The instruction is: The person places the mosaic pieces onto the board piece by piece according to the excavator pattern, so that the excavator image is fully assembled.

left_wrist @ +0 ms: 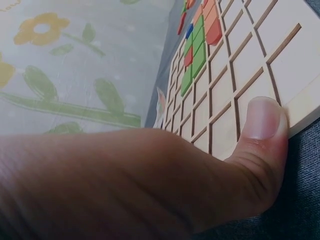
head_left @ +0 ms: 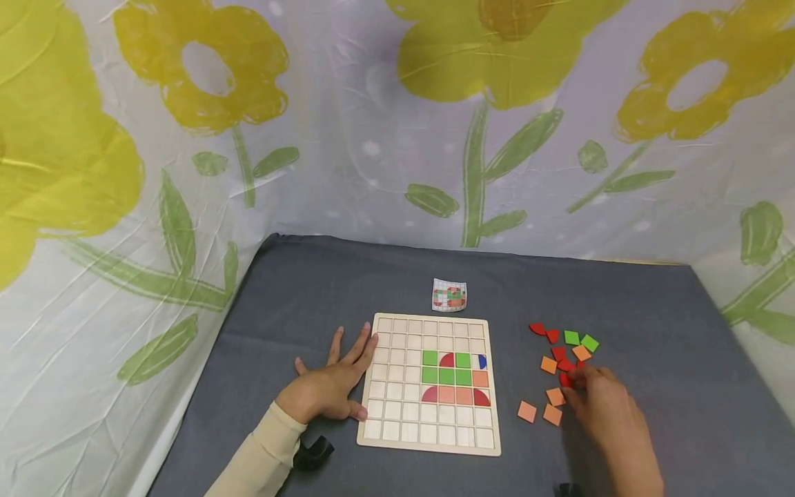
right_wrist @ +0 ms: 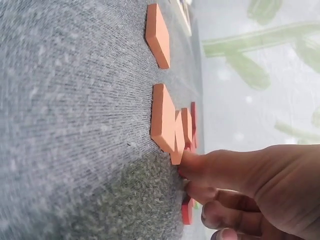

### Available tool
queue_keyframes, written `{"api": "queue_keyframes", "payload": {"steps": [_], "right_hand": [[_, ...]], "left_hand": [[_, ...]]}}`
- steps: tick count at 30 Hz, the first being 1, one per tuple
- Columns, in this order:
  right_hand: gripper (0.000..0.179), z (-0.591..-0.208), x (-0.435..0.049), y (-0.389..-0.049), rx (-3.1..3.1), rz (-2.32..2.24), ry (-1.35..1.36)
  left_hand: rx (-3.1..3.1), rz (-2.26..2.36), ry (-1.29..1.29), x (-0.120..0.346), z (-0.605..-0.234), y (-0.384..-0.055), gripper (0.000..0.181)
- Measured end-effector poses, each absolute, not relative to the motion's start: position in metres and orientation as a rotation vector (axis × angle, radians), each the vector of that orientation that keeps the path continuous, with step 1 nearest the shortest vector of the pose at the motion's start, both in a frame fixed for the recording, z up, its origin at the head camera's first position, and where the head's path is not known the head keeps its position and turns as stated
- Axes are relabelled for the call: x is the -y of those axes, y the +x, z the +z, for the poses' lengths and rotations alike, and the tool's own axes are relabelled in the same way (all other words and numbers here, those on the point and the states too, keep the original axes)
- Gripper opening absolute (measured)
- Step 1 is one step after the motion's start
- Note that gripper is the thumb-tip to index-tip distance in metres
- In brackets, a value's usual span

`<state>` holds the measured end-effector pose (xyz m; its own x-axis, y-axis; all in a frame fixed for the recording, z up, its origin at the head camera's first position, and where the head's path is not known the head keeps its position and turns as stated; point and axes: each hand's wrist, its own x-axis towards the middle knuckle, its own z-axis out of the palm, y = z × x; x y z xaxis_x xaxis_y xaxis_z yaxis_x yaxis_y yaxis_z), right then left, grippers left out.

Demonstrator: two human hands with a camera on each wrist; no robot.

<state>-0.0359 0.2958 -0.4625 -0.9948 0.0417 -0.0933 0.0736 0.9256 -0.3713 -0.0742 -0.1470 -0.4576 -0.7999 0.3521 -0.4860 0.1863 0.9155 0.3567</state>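
While hands (head_left: 329, 392) (head_left: 610, 408) flank it, the board (head_left: 410, 412) holds tiles (head_left: 446, 376).

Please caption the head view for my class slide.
A spread left hand touches a partly filled wooden grid board while the right hand reaches in among loose coloured tiles.

One of the hands (right_wrist: 280, 190) — thumb (right_wrist: 215, 167) beside orange tiles (right_wrist: 162, 117), grey cloth (right_wrist: 90, 115)

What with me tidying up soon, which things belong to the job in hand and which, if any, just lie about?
Seemingly the job's:
- grid board
- fitted pieces
- loose pieces
- small patterned card

Likely only setting:
- dark cloth
- flowered backdrop
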Motion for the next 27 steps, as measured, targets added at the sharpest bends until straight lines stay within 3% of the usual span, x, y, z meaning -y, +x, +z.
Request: {"api": "queue_keyframes", "payload": {"steps": [18, 27], "right_hand": [[0.034, -0.462, -0.288, -0.036, -3.039, -0.617, 0.070], [0.026, -0.453, -0.225, -0.030, -3.215, -0.687, -0.209]], "left_hand": [[-2.524, 0.406, 0.414, 0.146, -0.458, -0.073, 0.130], [-2.524, 0.421, 0.411, 0.147, -0.456, -0.073, 0.131]]}}
